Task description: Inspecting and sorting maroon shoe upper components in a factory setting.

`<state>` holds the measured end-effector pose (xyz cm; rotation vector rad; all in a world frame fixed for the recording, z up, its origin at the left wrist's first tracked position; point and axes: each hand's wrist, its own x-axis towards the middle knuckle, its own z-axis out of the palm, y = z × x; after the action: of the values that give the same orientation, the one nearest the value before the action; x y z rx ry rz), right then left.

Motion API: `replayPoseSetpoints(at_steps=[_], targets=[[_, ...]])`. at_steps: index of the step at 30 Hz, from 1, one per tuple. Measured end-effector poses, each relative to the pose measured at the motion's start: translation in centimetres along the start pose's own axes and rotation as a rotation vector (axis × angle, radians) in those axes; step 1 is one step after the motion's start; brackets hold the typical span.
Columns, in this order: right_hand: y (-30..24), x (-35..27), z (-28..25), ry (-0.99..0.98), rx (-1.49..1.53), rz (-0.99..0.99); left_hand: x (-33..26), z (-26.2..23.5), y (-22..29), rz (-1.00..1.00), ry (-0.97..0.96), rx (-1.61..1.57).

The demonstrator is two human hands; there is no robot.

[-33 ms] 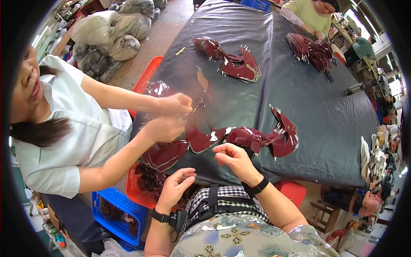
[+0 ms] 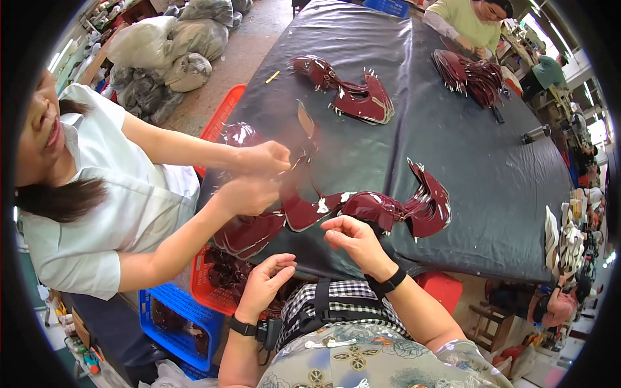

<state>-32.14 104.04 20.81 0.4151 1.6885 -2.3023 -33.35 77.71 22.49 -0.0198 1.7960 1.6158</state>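
Maroon leather pieces (image 2: pixel 381 210) lying fanned on dark tabletop (image 2: pixel 491 168); right hand (image 2: pixel 352 238) hovering beside them, fingers loosely curled, grasping nothing; left hand (image 2: pixel 265 284) hanging open over red crate (image 2: pixel 210 291).

left hand (image 2: pixel 264 284) open, right hand (image 2: pixel 349 238) loosely curled

A big work table (image 2: pixel 491 187) is covered with a dark sheet. A fanned row of glossy maroon leather pieces (image 2: pixel 388 210) is spread along the near edge, a second pile (image 2: pixel 352 94) is laid farther back, and a third bunch (image 2: pixel 472 77) is stacked at the far right. A small dark cylinder (image 2: pixel 535 134) is left lying near the right edge.
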Motion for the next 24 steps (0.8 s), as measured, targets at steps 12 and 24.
replayPoseSetpoints(at_steps=[12, 24], targets=[[0.2, 0.5, -0.2, -0.016, 0.063, 0.044, 1.2, 1.0, 1.7, 0.022, -0.008, 0.001], [-2.1, 1.6, 1.2, -0.010, 0.110, -0.120, -3.5, 1.0, 13.7, 0.725, 0.020, 0.614]])
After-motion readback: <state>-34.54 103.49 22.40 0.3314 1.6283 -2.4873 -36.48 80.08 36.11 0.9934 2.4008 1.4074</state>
